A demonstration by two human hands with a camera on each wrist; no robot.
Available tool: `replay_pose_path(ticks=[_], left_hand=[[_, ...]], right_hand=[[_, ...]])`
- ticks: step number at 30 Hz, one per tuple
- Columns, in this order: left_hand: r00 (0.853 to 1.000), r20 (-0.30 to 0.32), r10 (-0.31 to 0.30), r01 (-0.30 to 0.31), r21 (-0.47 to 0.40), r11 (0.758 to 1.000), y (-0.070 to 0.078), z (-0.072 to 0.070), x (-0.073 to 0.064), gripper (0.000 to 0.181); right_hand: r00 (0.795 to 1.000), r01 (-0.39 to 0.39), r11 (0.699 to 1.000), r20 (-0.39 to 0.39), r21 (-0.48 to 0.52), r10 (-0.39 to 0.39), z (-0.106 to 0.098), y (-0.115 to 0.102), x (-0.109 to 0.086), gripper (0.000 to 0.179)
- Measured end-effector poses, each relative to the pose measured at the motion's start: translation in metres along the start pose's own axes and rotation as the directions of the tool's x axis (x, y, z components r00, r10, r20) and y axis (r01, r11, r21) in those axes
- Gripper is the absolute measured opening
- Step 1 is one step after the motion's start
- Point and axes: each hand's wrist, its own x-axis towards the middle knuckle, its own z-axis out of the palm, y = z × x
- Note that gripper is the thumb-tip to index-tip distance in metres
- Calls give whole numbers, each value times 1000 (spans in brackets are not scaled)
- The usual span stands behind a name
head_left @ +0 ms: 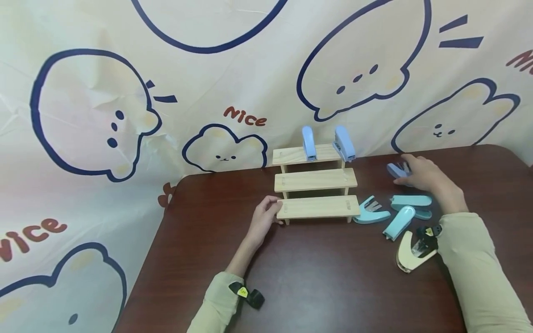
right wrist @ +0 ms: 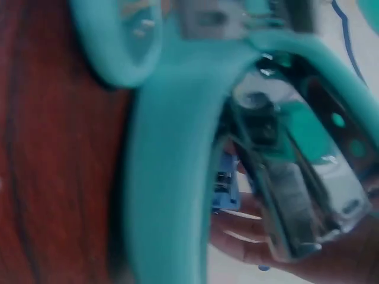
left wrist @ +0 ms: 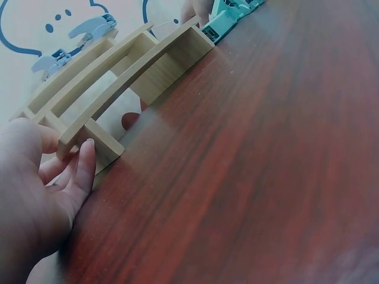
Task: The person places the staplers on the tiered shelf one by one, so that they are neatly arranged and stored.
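With 12 o'clock at the far side of the head view, the right hand point(head_left: 424, 175) is out at the table's 2 o'clock, thumb and fingers apart on either side of a periwinkle stapler point(head_left: 394, 171); it touches the stapler, but I cannot tell whether the grip has closed, as a blurred teal tool fills most of the right wrist view. The stapler lies on the dark table point(head_left: 316, 277) at the shelf's 3 o'clock, its visible blue arm running roughly from 10 to 4 o'clock, the 10 o'clock end bare and the other under the hand. The left hand point(head_left: 265, 215) pinches the 9 o'clock end of the lowest board of the wooden shelf point(head_left: 316, 207), thumb and fingers bent about the edge. That shelf's boards stretch from 9 to 3 o'clock, its three steps climbing toward 12. On the top step stand two blue staplers point(head_left: 309, 143), one lengthwise 12 to 6, the other, at the 3 o'clock end, nearer 11 to 5. From the periwinkle one, a splayed teal stapler point(head_left: 376, 217) lies at 7 o'clock, two more teal staplers point(head_left: 399, 223) at about 5 and 6, and a cream stapler point(head_left: 405, 261) farther out at 6.
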Motion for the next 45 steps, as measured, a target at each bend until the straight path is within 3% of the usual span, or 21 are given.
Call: replay_pose_path(ticks=[6, 9, 11, 13, 14, 15, 17, 18, 19, 20, 21, 22, 23, 27, 29, 31, 37, 39, 40, 42, 45], left_hand=[[1000, -20, -11, 11, -2, 1000, 0, 2, -1, 28], [1000, -15, -9, 9, -3, 1000, 0, 2, -1, 28], [1000, -14, -3, 3, -3, 1000, 1, 1, 0, 28], [1000, -19, 6, -6, -1, 1000, 3, 0, 1, 28], [1000, -23, 11, -11, 1, 1000, 4, 0, 1, 28], [1000, -26, 16, -16, 4, 1000, 5, 0, 2, 28], [999, -28, 19, -19, 5, 1000, 4, -1, 3, 28], [999, -28, 18, -18, 7, 1000, 3, -1, 3, 28], [1000, -27, 15, -15, 6, 1000, 2, -1, 3, 27], [1000, -25, 12, -12, 7, 1000, 1, -1, 2, 27], [1000, -22, 10, -10, 6, 1000, -1, 0, 2, 27], [1000, -20, 8, -8, 3, 1000, -2, 0, 2, 26], [1000, -19, 6, -6, 2, 1000, -3, 1, 1, 26], [1000, -13, 9, -9, -6, 1000, -4, 3, 0, 27], [1000, -16, 5, -5, -2, 1000, -5, 3, 0, 28], [1000, -15, 0, 0, 1, 1000, -5, 3, -1, 29], [1000, -10, 12, -12, 12, 1000, -4, 1, -2, 28], [1000, -7, 22, -22, 16, 1000, -4, 0, -2, 28], [1000, -7, 25, -25, 18, 1000, -4, 0, -1, 28], [1000, -14, 22, -22, 26, 999, -3, -1, 0, 28], [1000, -23, 6, -5, 31, 1000, -2, -3, 1, 28]], right_hand=[[1000, 13, 996, -30, 92, -10, 1, 5, 2, 70], [1000, -5, 978, -15, 208, 8, -8, 6, 1, 69], [1000, -25, 942, -4, 336, 28, -16, 6, 0, 73], [999, -50, 855, 11, 516, 52, -23, 4, 0, 79], [998, -60, 769, 24, 637, 58, -27, 3, 0, 81], [997, -68, 648, 39, 758, 59, -30, 2, 0, 82], [996, -87, 313, 77, 946, 43, -35, 1, -1, 82], [995, -97, 144, 93, 985, 30, -36, 1, -1, 83], [994, -106, -1, 106, 994, 16, -38, 1, -2, 84], [993, -115, -109, 117, 987, 4, -38, 0, -3, 86], [992, -121, -165, 123, 979, 1, -39, 0, -4, 87], [992, -121, -171, 123, 978, 4, -39, -2, -4, 88], [993, -113, -135, 116, 984, 11, -39, -4, -5, 88], [995, -84, 86, 79, 993, 64, -39, -13, -7, 92], [996, -57, 165, 45, 985, 76, -40, -18, -9, 92], [996, -33, 197, 16, 980, 85, -41, -21, -13, 91], [985, 62, 241, -99, 968, 142, -45, -33, -24, 69], [975, 92, 213, -131, 973, 180, -48, -38, -26, 54], [972, 99, 162, -130, 982, 198, -49, -41, -27, 46], [965, 125, -3, -121, 992, 235, -53, -47, -28, 34], [958, 174, -257, -104, 950, 266, -57, -58, -28, 34]])
